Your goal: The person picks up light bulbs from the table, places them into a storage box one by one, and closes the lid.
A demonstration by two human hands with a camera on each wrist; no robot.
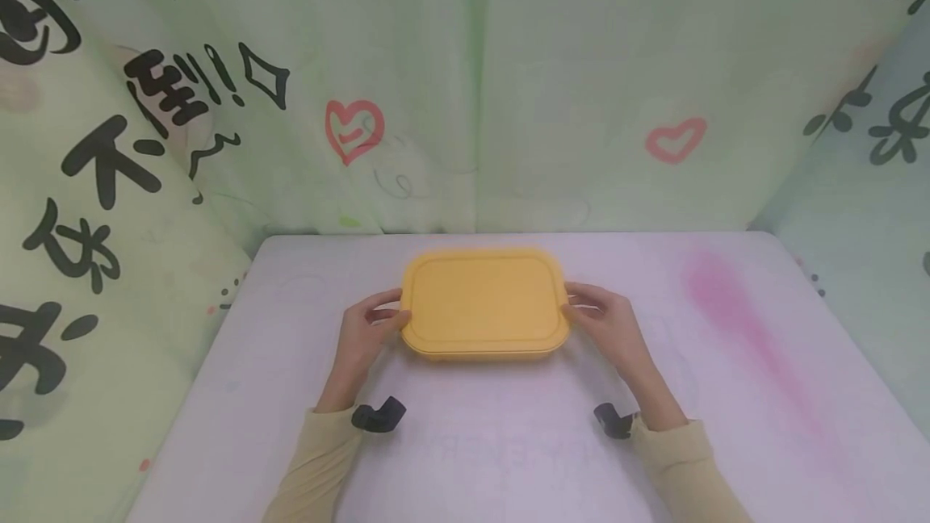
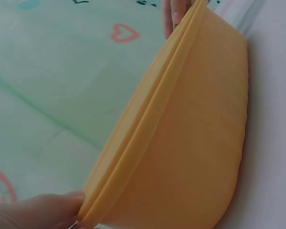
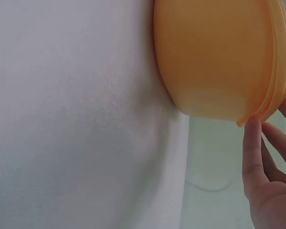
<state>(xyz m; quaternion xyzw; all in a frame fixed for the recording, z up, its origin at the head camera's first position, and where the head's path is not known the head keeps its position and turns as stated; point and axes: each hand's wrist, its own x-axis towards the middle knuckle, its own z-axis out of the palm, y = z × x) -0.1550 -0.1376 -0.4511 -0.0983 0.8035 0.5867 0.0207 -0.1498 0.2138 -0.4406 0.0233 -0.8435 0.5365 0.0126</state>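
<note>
A yellow lidded food container [image 1: 485,303] sits on the table toward its far side, with its lid on. My left hand [image 1: 366,333] grips its left end, the thumb at the lid's edge. At the opposite end my right hand [image 1: 606,325] pinches the rim between thumb and fingers. The left wrist view shows the deep side wall [image 2: 195,119] below the lid rim, with the left thumb [image 2: 62,205] at the near corner. In the right wrist view, right fingertips meet the lid rim [image 3: 276,62].
The white table [image 1: 479,450] has a pink stain [image 1: 734,305] on its right side. Light green curtains [image 1: 581,63] with black characters and red hearts hang behind and beside it. A black wrist mount [image 1: 379,415] is on the left wrist, another [image 1: 614,421] on the right.
</note>
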